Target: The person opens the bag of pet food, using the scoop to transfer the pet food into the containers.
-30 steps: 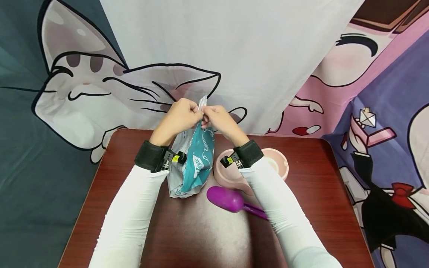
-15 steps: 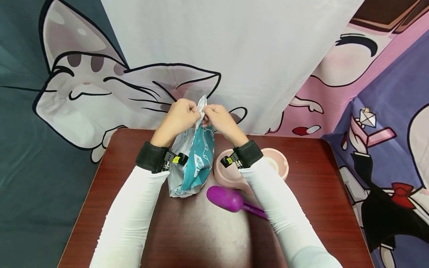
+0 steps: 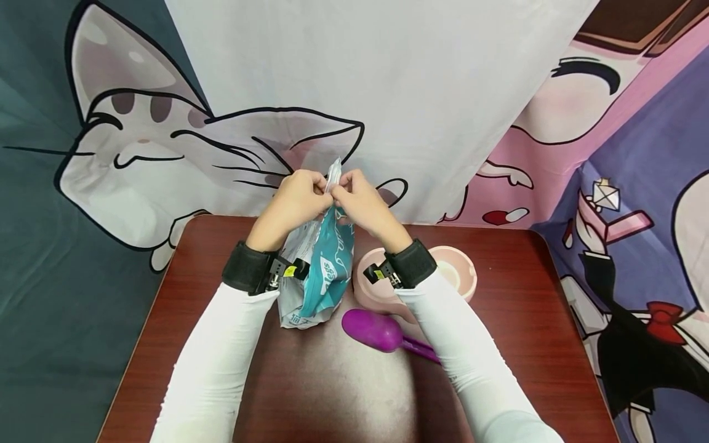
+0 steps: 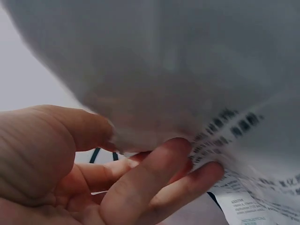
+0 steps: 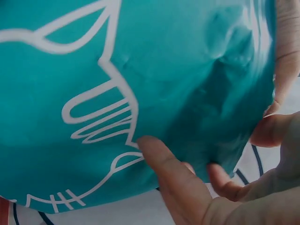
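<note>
A teal and white plastic bag (image 3: 327, 271) with printed lettering stands upright near the back of the table. At its top edge my left hand (image 3: 299, 195) pinches the plastic from the left. My right hand (image 3: 361, 198) pinches the same edge from the right, so the fingertips of both hands nearly meet. In the left wrist view, the thumb and fingers of the left hand (image 4: 126, 183) grip the bag's white, printed side (image 4: 187, 84). The right wrist view has the right hand's fingers (image 5: 176, 176) against the teal side (image 5: 187, 93) with its white line drawing. The bag's contents are hidden.
Right of the bag sits a pink double bowl (image 3: 455, 271), partly covered by the right wrist. A purple scoop (image 3: 376, 330) lies in front of it, its handle end under the right sleeve. The brown table (image 3: 526, 320) meets a printed cloth (image 3: 421, 111) behind.
Both hands stay at the bag's top edge. My right hand has shifted slightly, its wrist a little lower and its fingers closer to the left hand's. The bowl and scoop keep their places.
</note>
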`<action>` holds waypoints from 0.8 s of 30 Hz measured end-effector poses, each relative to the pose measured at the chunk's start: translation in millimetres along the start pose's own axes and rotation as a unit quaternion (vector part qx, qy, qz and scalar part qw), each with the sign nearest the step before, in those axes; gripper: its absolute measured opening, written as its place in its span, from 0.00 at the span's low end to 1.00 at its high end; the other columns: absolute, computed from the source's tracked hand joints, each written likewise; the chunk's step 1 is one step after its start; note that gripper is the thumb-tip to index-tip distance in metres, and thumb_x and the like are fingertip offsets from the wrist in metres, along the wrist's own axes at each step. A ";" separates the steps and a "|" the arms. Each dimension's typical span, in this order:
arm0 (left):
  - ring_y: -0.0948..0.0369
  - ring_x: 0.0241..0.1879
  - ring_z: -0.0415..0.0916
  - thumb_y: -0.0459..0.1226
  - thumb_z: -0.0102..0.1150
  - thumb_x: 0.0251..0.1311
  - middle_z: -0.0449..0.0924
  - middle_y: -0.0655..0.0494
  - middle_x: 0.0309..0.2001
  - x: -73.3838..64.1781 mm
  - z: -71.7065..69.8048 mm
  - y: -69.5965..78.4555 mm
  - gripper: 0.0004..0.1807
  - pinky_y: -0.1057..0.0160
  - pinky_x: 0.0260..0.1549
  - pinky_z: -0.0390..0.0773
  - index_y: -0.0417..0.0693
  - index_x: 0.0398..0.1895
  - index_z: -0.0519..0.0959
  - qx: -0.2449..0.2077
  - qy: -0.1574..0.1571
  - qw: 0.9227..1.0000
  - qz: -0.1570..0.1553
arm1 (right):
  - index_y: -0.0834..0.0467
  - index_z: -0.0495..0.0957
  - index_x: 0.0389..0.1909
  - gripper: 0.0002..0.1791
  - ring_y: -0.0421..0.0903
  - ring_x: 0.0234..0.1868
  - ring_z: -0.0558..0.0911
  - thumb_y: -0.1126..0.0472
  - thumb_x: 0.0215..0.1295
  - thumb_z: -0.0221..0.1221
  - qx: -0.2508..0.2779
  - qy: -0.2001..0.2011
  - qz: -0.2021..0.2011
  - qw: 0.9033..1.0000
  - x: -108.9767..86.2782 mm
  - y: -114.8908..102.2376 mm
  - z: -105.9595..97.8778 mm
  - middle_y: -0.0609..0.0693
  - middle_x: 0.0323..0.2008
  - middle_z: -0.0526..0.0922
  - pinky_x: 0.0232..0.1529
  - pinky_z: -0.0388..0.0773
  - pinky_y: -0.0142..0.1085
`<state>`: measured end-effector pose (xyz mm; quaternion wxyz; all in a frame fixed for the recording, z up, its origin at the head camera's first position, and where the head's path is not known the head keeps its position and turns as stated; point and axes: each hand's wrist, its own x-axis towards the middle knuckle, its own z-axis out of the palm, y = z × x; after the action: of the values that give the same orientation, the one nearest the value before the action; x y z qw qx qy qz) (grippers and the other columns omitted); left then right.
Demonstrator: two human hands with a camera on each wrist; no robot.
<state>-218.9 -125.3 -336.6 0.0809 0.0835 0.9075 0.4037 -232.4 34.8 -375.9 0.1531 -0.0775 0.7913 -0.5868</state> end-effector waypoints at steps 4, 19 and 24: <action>0.55 0.28 0.85 0.31 0.56 0.63 0.85 0.52 0.30 -4.3 -2.1 3.2 0.06 0.68 0.28 0.80 0.40 0.35 0.83 -0.003 -0.014 1.000 -0.007 | 0.62 0.63 0.65 0.22 0.55 0.50 0.84 0.54 0.79 0.51 0.005 -0.021 0.008 1.000 -5.9 -3.2 -0.3 0.54 0.46 0.74 0.47 0.88 0.51; 0.61 0.23 0.80 0.30 0.55 0.62 0.89 0.47 0.34 -8.9 2.3 1.2 0.11 0.67 0.24 0.76 0.40 0.43 0.86 0.014 0.003 1.000 0.015 | 0.62 0.59 0.73 0.26 0.55 0.53 0.82 0.60 0.79 0.46 0.024 -0.041 -0.003 0.999 -14.0 -3.8 2.2 0.61 0.57 0.74 0.52 0.86 0.53; 0.60 0.25 0.82 0.30 0.54 0.64 0.89 0.47 0.42 -12.3 2.6 -0.4 0.13 0.65 0.26 0.76 0.42 0.46 0.86 0.008 -0.006 1.000 0.012 | 0.60 0.58 0.76 0.28 0.58 0.60 0.81 0.57 0.81 0.47 0.029 -0.041 -0.004 0.999 -17.0 -2.1 4.0 0.62 0.62 0.73 0.54 0.84 0.56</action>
<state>-206.5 -126.4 -337.6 0.0810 0.0975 0.9090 0.3970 -215.2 35.7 -372.4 0.1857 -0.1001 0.7670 -0.6060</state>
